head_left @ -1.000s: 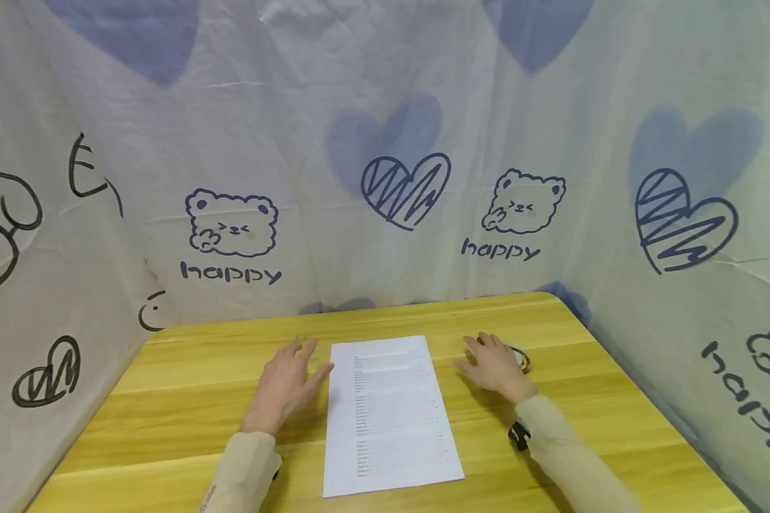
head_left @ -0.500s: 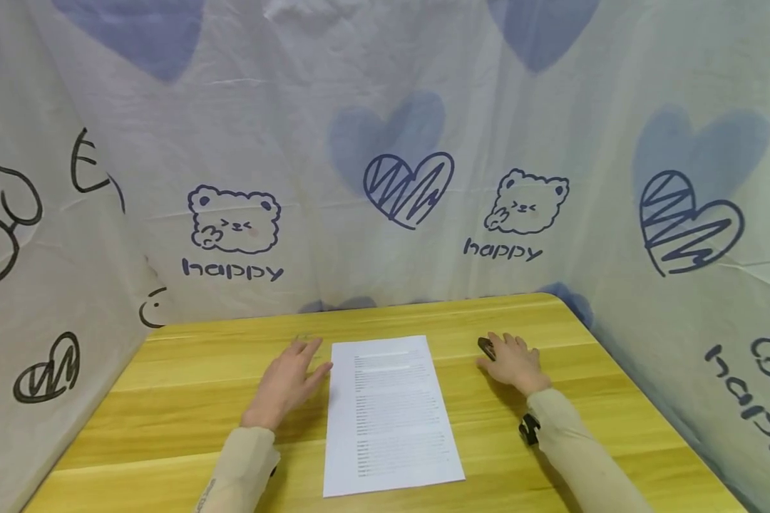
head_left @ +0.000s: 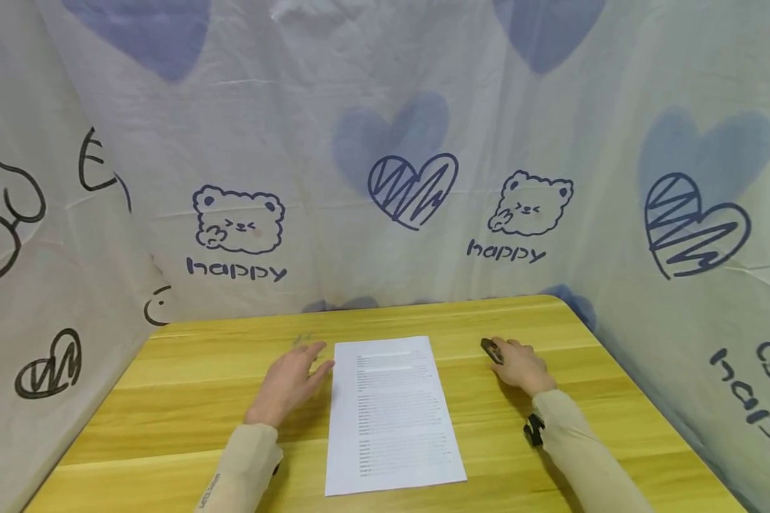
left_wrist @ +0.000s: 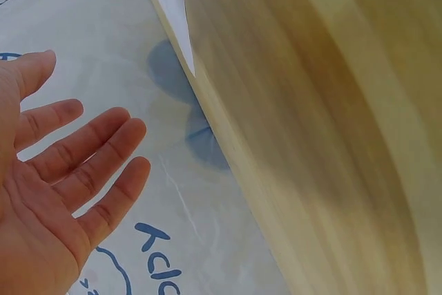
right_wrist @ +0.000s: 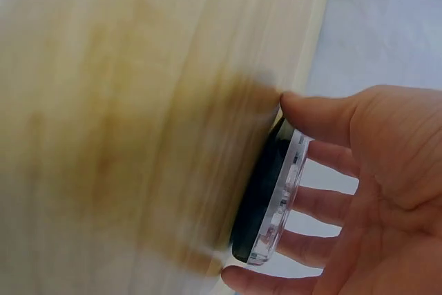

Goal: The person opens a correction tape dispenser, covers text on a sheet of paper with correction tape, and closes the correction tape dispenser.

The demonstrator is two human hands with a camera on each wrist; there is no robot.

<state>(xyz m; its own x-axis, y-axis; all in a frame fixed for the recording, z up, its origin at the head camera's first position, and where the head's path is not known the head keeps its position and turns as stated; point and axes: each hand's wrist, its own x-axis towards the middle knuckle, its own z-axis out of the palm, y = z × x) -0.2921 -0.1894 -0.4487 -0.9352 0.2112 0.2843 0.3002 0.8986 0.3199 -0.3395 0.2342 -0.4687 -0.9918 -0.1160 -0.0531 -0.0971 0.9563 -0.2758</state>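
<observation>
My right hand (head_left: 520, 367) is at the right of the table, its thumb and fingers around the rim of a flat black object with a clear plastic side (head_left: 491, 350). In the right wrist view, the black-and-clear object (right_wrist: 268, 198) stands on edge to the camera, thumb at its upper end and a fingertip by its lower end. A printed sheet of paper (head_left: 391, 420) lies flat in the middle. Just left of it is my left hand (head_left: 289, 381), holding nothing. The left wrist view shows those fingers (left_wrist: 90, 157) spread and loosely extended.
The yellow wood-grain table (head_left: 186, 399) ends at a white curtain (head_left: 334, 249) printed with hearts and bears, which also runs along both sides. Faint grey marks (head_left: 304, 338) show on the tabletop beyond the left fingertips. A black wrist device (head_left: 534, 429) sits under the right sleeve.
My right hand has shifted right and drawn its fingers in around the black-and-clear object, which was partly behind the hand. The left hand and the paper have barely moved.
</observation>
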